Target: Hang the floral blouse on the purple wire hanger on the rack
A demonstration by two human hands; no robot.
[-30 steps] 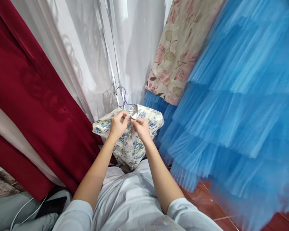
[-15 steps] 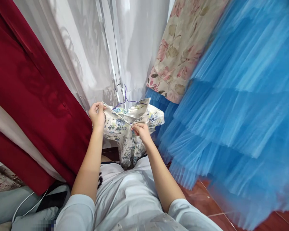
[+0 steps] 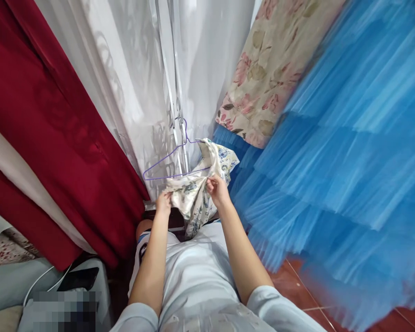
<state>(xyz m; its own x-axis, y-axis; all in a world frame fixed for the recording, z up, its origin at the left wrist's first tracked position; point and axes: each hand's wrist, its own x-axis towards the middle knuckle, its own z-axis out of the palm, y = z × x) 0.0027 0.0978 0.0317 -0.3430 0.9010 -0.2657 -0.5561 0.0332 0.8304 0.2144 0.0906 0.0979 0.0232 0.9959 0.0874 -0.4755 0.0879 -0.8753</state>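
A white garment with a blue and yellow floral print (image 3: 195, 196) hangs partly on a purple hanger (image 3: 162, 162). Its right shoulder is still over the hanger's right arm, while the hanger's left arm is bare. My left hand (image 3: 163, 203) pinches the garment's loose left side, below the hanger. Closed on the cloth near the front of the neckline is my right hand (image 3: 217, 189). The hanger's hook sits at a white metal stand (image 3: 176, 106). Folds hide the lower part of the garment between my arms.
Red curtain-like cloth (image 3: 69, 120) hangs at the left, white drapes (image 3: 207, 60) behind the stand. To the right are a pink-flowered cloth (image 3: 259, 87) and blue layered tulle (image 3: 318, 161). A dark phone-like object (image 3: 78, 279) and white cable lie lower left, on a grey seat.
The garment's left side has come off the hanger, baring its left arm. My left hand has moved down and right with the cloth; my right hand has shifted slightly right.
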